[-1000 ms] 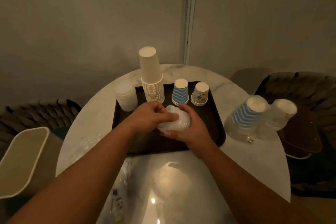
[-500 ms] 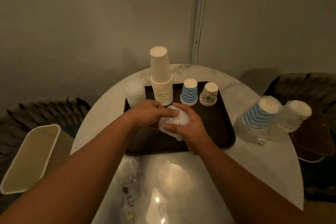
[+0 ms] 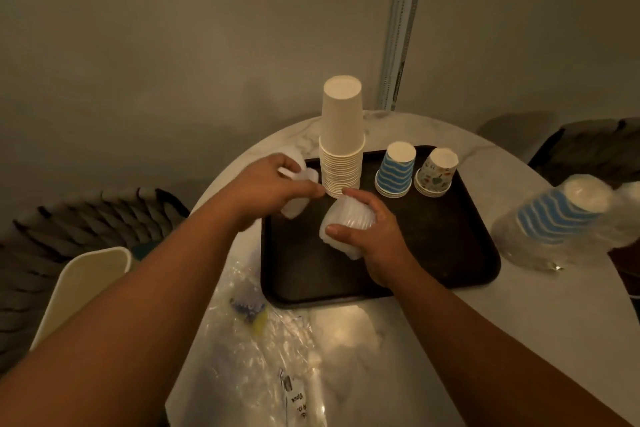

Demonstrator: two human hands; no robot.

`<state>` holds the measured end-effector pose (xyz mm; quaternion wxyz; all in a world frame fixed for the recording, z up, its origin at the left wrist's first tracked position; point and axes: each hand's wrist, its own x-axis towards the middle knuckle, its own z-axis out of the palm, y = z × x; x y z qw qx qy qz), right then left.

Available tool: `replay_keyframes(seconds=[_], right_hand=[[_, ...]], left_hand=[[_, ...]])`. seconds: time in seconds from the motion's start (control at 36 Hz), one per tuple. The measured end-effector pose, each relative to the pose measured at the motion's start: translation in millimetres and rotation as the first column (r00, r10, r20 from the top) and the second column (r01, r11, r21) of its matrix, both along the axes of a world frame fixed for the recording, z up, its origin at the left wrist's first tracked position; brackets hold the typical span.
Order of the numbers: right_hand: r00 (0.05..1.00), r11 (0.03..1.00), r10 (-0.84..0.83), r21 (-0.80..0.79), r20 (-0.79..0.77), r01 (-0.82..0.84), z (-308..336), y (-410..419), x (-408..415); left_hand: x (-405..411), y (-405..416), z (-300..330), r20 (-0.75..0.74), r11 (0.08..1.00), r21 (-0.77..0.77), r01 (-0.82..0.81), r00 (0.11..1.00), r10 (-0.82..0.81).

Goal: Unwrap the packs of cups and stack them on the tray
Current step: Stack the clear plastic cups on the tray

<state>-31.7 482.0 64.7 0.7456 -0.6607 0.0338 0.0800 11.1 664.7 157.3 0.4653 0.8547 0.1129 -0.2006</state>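
At the tray's (image 3: 478, 246) left edge, the left hand (image 3: 266, 191) has its grip clenched around a few clear cups (image 3: 298, 191). Beside it, over the tray, the right hand (image 3: 374, 236) grasps a clear cup stack (image 3: 346, 222). A wrapped pack (image 3: 550, 222) lies on the counter (image 3: 519, 315), far right.

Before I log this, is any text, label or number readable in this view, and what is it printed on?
Clear plastic wrapper on the table: a white label, upside down, seems to read "6pcs"; not certain.
Same label, other lines: too blurred to read.
Small patterned paper cup stack on the dark tray: faint marks near the top, illegible.
Nothing else carries text.
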Motion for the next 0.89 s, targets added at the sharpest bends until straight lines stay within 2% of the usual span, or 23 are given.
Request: replay_keyframes(seconds=[0.08,0.17,0.22,0.33,0.42,0.56,0.89], right_hand=[[1.000,1.000,-0.018,-0.001,-0.017,0.018,-6,2,2],[0.998,0.999,-0.044,-0.004,-0.044,0.044,-14,3,4],[0.997,0.999,-0.050,-0.015,-0.055,0.049,-17,3,5],[0.995,0.998,-0.055,-0.024,-0.083,0.053,-23,2,8],[0.995,0.998,-0.051,-0.036,-0.084,0.048,-24,-1,9],[0.995,0.998,-0.053,-0.049,-0.085,0.049,-26,-4,8],[0.997,0.995,-0.033,-0.092,-0.072,0.026,-27,-8,3]], left_hand=[[19,18,8,0.136,0.985,0.167,0.034,0.989,-0.057],[42,27,9,0.245,0.933,0.355,0.065,0.956,-0.160],[55,29,7,0.225,0.876,0.462,0.140,0.936,-0.269],[72,24,-3,0.060,0.720,0.616,0.320,0.892,-0.448],[79,21,-10,0.014,0.650,0.669,0.360,0.869,-0.495],[83,19,-15,-0.013,0.594,0.712,0.375,0.852,-0.523],[89,17,-18,-0.079,0.518,0.756,0.400,0.842,-0.534]])
